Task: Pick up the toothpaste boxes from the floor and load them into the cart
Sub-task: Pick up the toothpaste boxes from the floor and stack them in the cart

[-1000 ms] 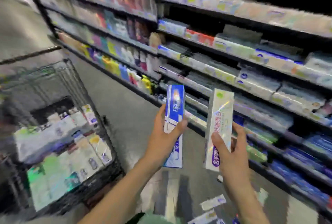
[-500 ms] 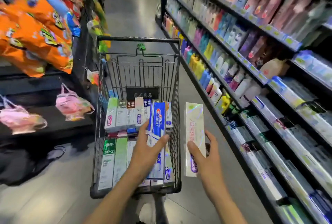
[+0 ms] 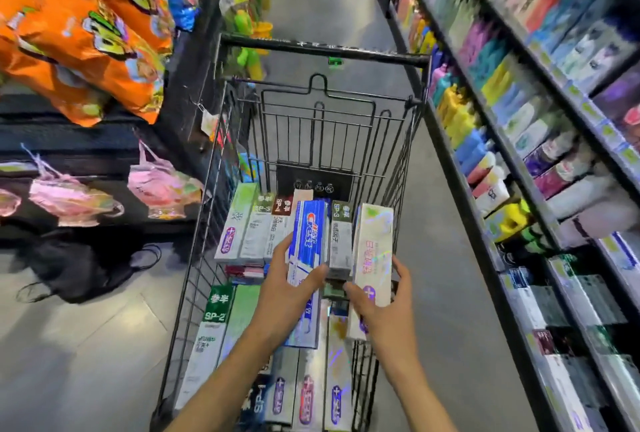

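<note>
Both boxes hang over the black wire shopping cart, long axes running from 6 toward 12 o'clock, parallel to the rows of boxes already packed inside.

The left hand grips the blue-and-white cardboard toothpaste box at its lower half, thumb on the right edge and fingers curled round the left. The box stands up at 12 o'clock from that hand.

The right hand holds the pale iridescent cardboard toothpaste box low down the same way, near the cart's right wall at 3 o'clock.

Judging by this, each hand need only lower its box flat onto the stack directly beneath.
</note>
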